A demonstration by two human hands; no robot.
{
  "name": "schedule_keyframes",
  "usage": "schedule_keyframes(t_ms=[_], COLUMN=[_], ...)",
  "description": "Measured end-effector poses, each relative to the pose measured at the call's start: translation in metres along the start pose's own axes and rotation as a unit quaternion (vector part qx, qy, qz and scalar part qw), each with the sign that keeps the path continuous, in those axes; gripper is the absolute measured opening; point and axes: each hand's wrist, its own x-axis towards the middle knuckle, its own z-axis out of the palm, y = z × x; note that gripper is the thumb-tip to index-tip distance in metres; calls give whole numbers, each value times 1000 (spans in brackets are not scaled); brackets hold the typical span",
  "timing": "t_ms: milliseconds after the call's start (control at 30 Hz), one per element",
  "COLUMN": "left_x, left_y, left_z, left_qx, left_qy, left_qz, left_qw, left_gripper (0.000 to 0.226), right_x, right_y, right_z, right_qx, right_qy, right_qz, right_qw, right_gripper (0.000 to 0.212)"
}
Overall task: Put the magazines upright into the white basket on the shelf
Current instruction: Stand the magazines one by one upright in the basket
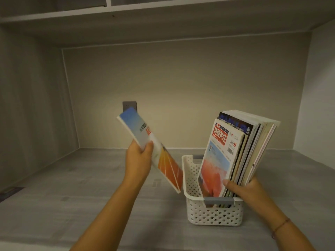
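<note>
A white perforated basket [212,214] with grey handles stands on the grey shelf. Several magazines [241,153] stand upright in its right half, leaning right; the front one has a red title and an orange cover. My right hand [243,189] grips the lower edge of this stack at the basket's rim. My left hand [139,158] holds a blue and orange magazine [155,151] in the air left of the basket, tilted, with its lower corner close to the basket's left wall.
A grey wall socket [129,105] sits on the back wall behind the held magazine. Side walls close the shelf bay left and right, and another shelf board runs overhead. A dark object [10,192] lies at the far left edge.
</note>
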Motion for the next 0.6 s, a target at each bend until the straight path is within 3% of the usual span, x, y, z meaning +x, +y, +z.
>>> schedule_keyframes(t_ms=[167,267,433,533,600], left_x=[-5,-19,-55,-69,-72], left_y=[39,36,8,-5,-8], left_z=[47,75,100,99,95], left_qx=[92,151,243,173,79], left_qy=[-27,-84,-181,-290,-400], left_qz=[93,91,71,11,-47], left_qw=[991,981,950,941,912], left_gripper=[23,37,41,39,47], right_x=[0,0,0,-1,-1], right_y=[-1,-2,-3,-3,-5], right_z=[0,-1,-2,-2,-2], right_qx=[5,11,24,24,16], right_qy=[2,-2,-9,-7,-6], right_qz=[1,-7,-20,-24,-31], right_qw=[1000,1000,999,999,999], right_gripper=[68,61,45,50,60])
